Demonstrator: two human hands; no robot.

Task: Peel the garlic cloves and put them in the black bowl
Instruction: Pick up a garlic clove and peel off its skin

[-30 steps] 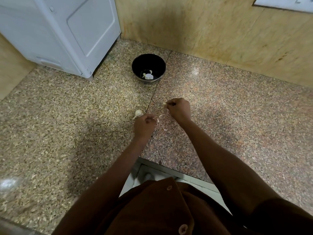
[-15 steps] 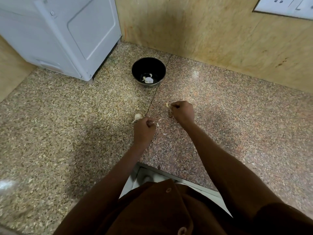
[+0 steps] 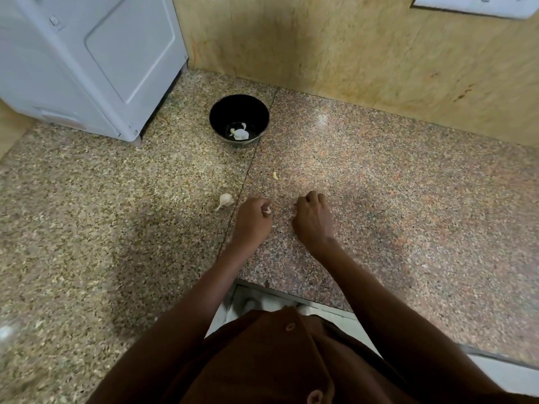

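Observation:
The black bowl [image 3: 239, 112] stands on the granite counter near the back wall, with peeled garlic cloves [image 3: 240, 133] inside. My left hand [image 3: 252, 218] hovers low over the counter and pinches a small white garlic piece [image 3: 266, 211] in curled fingers. My right hand [image 3: 313, 218] is a little to its right, fingers curled under; what it holds, if anything, is hidden. A part garlic bulb [image 3: 226, 200] lies just left of my left hand. A small yellowish clove [image 3: 274, 175] lies on the counter beyond both hands.
A white appliance [image 3: 87, 62] stands at the back left, close to the bowl. A tan wall [image 3: 350, 53] runs along the back. The counter's front edge [image 3: 291, 298] is cut away just before my body.
My right hand has drawn back toward me, leaving the small yellowish clove lying on the counter. My left hand still pinches its garlic piece. The camera has tilted a little.

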